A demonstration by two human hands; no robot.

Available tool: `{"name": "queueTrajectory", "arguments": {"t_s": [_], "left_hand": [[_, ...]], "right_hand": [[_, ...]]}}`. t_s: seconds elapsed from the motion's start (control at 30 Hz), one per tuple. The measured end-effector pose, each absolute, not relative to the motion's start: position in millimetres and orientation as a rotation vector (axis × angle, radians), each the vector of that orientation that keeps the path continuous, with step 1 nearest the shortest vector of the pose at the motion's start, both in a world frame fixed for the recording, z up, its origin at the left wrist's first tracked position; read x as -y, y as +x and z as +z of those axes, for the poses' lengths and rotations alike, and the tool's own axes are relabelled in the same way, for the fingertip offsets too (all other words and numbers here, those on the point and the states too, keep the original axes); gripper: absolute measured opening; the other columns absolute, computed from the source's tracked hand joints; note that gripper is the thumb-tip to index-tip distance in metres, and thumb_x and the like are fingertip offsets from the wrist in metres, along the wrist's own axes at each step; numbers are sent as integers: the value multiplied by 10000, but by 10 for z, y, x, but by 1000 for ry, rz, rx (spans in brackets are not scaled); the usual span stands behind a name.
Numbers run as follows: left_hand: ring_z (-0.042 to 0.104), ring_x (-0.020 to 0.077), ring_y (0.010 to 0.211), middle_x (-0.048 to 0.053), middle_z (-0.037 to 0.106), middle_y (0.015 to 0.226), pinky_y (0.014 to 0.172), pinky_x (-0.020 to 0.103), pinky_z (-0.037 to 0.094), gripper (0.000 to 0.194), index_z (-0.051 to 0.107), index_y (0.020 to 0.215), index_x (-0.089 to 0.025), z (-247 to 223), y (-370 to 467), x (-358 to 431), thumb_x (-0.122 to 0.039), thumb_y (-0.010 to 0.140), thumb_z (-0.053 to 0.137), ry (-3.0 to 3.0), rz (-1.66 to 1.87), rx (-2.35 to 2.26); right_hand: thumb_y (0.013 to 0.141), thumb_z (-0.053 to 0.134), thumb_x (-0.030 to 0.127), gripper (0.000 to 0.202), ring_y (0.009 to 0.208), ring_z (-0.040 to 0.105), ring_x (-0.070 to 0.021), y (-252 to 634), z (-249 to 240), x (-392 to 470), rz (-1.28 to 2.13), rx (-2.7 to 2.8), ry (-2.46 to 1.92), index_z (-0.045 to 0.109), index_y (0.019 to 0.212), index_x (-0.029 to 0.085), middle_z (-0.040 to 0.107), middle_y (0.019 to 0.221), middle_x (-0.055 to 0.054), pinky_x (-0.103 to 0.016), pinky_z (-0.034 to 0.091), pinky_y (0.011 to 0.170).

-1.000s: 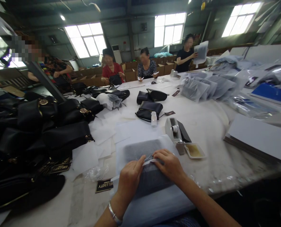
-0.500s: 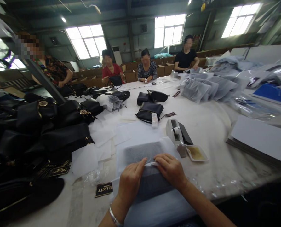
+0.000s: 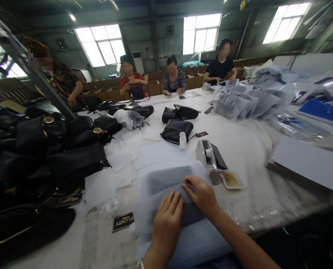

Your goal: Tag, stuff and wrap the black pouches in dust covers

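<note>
A dark flat item, perhaps a bag, lies under translucent white tissue paper (image 3: 166, 177) at the table's near edge. My left hand (image 3: 168, 220) rests flat on the wrapped item, fingers stretched out and side by side. My right hand (image 3: 201, 196) is closed on the upper edge of the tissue paper, thumb and fingertips together. Just beyond the hands stand a tape dispenser (image 3: 206, 154) and a small white dish (image 3: 232, 179) holding something yellowish. A black card with gold lettering (image 3: 122, 222) lies left of the tissue.
Black bags (image 3: 77, 164) are heaped on the left. A black pouch (image 3: 177, 130) and a small white bottle (image 3: 182, 141) sit ahead. Wrapped items (image 3: 233, 104) and a stack of white board (image 3: 309, 160) stand right. Several people work across the table.
My left hand has gone from pinching the tissue edge to lying flat on the wrapped item. The tissue's edge is now folded down over it. My right hand stays at the edge.
</note>
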State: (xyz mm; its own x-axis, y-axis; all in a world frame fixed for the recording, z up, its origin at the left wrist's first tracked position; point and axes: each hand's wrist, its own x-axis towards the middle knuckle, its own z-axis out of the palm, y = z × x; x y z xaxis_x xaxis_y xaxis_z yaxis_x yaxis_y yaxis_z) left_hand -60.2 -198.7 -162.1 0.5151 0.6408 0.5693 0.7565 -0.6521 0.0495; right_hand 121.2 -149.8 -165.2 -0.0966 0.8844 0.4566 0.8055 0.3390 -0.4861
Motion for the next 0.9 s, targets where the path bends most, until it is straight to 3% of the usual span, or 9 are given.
{"name": "queueTrajectory", "arguments": {"t_s": [0.13, 0.23, 0.33, 0.43, 0.5, 0.6, 0.67, 0.8, 0.9], "left_hand": [[486, 312, 1327, 33, 535, 1433, 1057, 612, 423, 364, 586, 1290, -258, -1685, -573, 1975, -164, 952, 491, -2574, -593, 1322], [446, 320, 1357, 25, 487, 1470, 1067, 639, 393, 397, 561, 1319, -286, -1663, -590, 1955, -164, 947, 498, -2602, -532, 1348], [446, 320, 1357, 35, 486, 1468, 1076, 629, 385, 404, 571, 1313, -280, -1653, -602, 1955, -146, 940, 495, -2614, -537, 1363], [454, 326, 1350, 43, 497, 1459, 1076, 633, 376, 394, 582, 1305, -272, -1660, -604, 1959, -151, 942, 488, -2621, -558, 1363], [455, 327, 1349, 41, 501, 1456, 1071, 635, 379, 383, 585, 1301, -271, -1665, -605, 1959, -164, 946, 487, -2626, -572, 1361], [459, 324, 1347, 42, 502, 1455, 1064, 630, 389, 380, 588, 1295, -278, -1666, -611, 1955, -168, 945, 489, -2627, -597, 1360], [460, 320, 1347, 45, 508, 1450, 1068, 625, 385, 380, 592, 1289, -281, -1664, -617, 1953, -161, 943, 491, -2623, -615, 1361], [455, 317, 1351, 40, 514, 1447, 1078, 616, 374, 364, 596, 1284, -282, -1668, -625, 1951, -184, 949, 492, -2637, -639, 1365], [452, 315, 1353, 35, 511, 1451, 1088, 620, 357, 366, 587, 1297, -279, -1678, -622, 1952, -191, 956, 483, -2645, -655, 1377]], "right_hand": [[953, 508, 233, 233, 943, 674, -225, 1436, -1595, 1470, -37, 1908, -1497, 613, 1159, 204, 723, 1041, -75, -337, 503, 842], [944, 517, 241, 286, 1115, 616, -251, 1780, -1460, 1453, -188, 1782, -1530, 622, 1210, 223, 678, 1210, -86, -399, 452, 993], [879, 603, 317, 278, 1279, 491, -289, 2154, -1380, 1357, -160, 1539, -1633, 678, 1128, 217, 589, 1346, -102, -481, 347, 1113], [777, 690, 406, 235, 1341, 424, -319, 2409, -1430, 1188, 156, 1332, -1751, 755, 893, 212, 567, 1371, -104, -513, 265, 1156], [746, 703, 449, 247, 1283, 497, -327, 2475, -1503, 1083, 352, 1267, -1777, 767, 739, 210, 645, 1264, -116, -503, 319, 1122], [749, 691, 493, 322, 1156, 611, -311, 2437, -1573, 1004, 476, 1216, -1743, 778, 706, 186, 702, 1153, -137, -433, 471, 983], [755, 689, 506, 354, 1139, 625, -294, 2354, -1555, 1029, 499, 1161, -1709, 787, 769, 167, 671, 1225, -144, -384, 507, 929], [741, 733, 491, 321, 1218, 570, -275, 2131, -1387, 1277, 467, 1022, -1585, 785, 839, 190, 565, 1388, -101, -357, 476, 999], [707, 779, 461, 297, 1184, 594, -267, 1977, -1305, 1550, 605, 846, -1458, 777, 848, 200, 604, 1341, -89, -352, 511, 965]]}}
